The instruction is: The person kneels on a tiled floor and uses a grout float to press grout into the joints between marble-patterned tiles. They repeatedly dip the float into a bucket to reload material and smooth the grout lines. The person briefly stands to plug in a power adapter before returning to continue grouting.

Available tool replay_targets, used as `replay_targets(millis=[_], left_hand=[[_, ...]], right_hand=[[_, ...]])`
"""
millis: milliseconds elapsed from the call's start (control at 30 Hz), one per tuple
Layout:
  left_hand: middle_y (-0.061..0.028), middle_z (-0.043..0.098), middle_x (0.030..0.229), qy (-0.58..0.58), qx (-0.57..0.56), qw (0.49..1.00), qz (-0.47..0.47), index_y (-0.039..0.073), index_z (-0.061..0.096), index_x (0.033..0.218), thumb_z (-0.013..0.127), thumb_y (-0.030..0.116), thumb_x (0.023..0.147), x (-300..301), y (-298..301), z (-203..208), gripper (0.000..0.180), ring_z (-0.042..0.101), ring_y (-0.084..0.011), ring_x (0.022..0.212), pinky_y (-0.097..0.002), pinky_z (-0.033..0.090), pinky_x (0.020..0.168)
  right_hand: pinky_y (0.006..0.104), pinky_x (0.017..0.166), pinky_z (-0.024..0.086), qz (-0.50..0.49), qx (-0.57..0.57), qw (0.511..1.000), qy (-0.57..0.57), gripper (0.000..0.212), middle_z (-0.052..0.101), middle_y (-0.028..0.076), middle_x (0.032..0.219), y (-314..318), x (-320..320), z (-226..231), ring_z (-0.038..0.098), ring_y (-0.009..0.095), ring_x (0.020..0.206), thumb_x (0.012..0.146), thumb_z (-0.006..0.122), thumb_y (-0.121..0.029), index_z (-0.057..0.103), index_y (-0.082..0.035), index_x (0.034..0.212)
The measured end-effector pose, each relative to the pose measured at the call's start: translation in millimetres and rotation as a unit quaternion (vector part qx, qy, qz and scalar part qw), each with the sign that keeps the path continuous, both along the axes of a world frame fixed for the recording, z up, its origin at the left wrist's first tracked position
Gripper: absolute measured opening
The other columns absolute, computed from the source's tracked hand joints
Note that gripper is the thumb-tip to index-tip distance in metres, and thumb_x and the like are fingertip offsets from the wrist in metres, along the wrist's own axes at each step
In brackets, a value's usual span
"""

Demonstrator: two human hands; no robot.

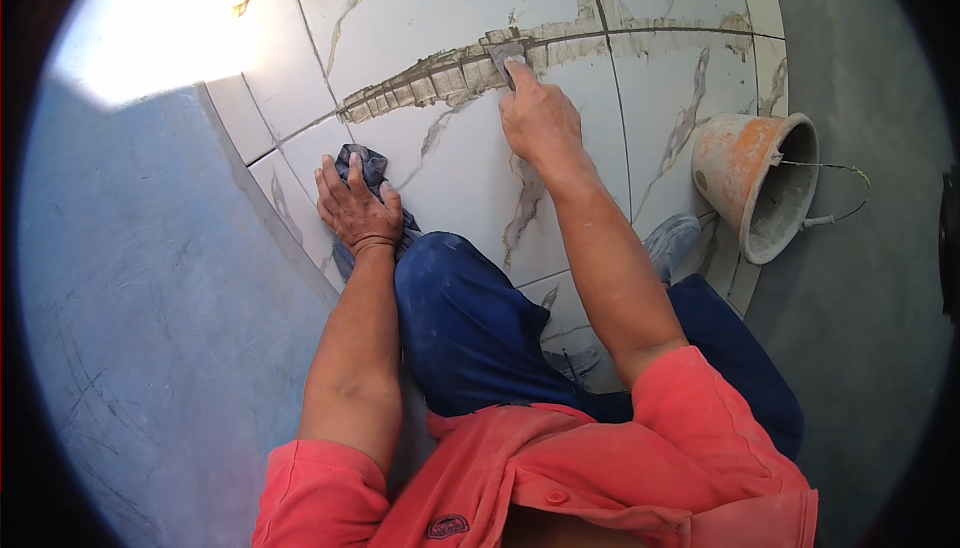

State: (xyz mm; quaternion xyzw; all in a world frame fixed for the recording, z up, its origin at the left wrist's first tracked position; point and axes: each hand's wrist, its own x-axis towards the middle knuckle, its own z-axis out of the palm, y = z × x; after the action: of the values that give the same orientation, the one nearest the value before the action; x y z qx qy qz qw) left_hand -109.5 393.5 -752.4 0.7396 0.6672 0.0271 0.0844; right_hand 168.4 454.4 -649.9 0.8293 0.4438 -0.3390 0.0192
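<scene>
my right hand is closed in a pinch on a small, flat grey scraper, the index finger laid out along it; the thumb is hidden from me, so i cannot tell how it sits. the scraper is at the lower edge of the dark joint, over a band of grey paste smeared along it. that band is broad and ridged to the left of the scraper, thinner and patchier to the right.

my left hand lies palm down, fingers a little apart, over a crumpled dark cloth near my knee. from this head view i cannot tell whether those fingers have hold of the cloth or only rest on it.

around both hands i see large white tiles with grey and golden veins, parted by dark lines. to the right is a bucket, orange and grey and crusted, its mouth toward the right of my view, with a thin wire handle reaching out from the rim. beyond it runs a grey floor. on my left is a blue-grey surface, with glaring light above it. nearest me are dark blue trousers, a grey shoe and a red shirt.
</scene>
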Motion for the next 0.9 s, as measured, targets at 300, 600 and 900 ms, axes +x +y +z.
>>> replay_targets(millis=[300, 600, 900], left_hand=[[-0.0129, 0.025, 0.165, 0.003, 0.008, 1.000, -0.005, 0.024, 0.039, 0.149, 0.064, 0.034, 0.081, 3.5, 0.1, -3.2, 0.074, 0.021, -0.0366, 0.153, -0.0546, 0.021, 0.120], [-0.0141, 0.025, 0.165, 0.007, 0.017, 1.000, -0.015, 0.023, 0.039, 0.150, 0.065, 0.034, 0.083, 1.1, -2.6, -4.7, 0.073, 0.023, -0.0377, 0.153, -0.0550, 0.023, 0.119], [-0.0146, 0.026, 0.164, 0.031, 0.004, 0.999, 0.008, 0.020, 0.042, 0.147, 0.065, 0.033, 0.078, -17.9, 1.6, 5.2, 0.073, 0.022, -0.0378, 0.153, -0.0550, 0.021, 0.120]], right_hand=[[0.0531, 0.093, 0.054, -0.029, 0.006, 1.000, 0.012, 0.054, 0.073, 0.026, 0.106, -7.3, 26.3, 11.8, 0.070, 0.043, 0.101, 0.094, 0.049, -0.017, 0.051, -0.015, 0.148], [0.0533, 0.093, 0.053, -0.027, 0.002, 0.999, 0.034, 0.054, 0.073, 0.026, 0.103, -24.1, 23.2, 3.8, 0.070, 0.045, 0.100, 0.093, 0.048, -0.017, 0.052, -0.013, 0.147], [0.0558, 0.090, 0.053, 0.002, 0.005, 0.996, 0.083, 0.055, 0.072, 0.027, 0.102, -32.7, -22.0, 1.9, 0.070, 0.046, 0.098, 0.095, 0.048, -0.020, 0.048, -0.014, 0.150]])
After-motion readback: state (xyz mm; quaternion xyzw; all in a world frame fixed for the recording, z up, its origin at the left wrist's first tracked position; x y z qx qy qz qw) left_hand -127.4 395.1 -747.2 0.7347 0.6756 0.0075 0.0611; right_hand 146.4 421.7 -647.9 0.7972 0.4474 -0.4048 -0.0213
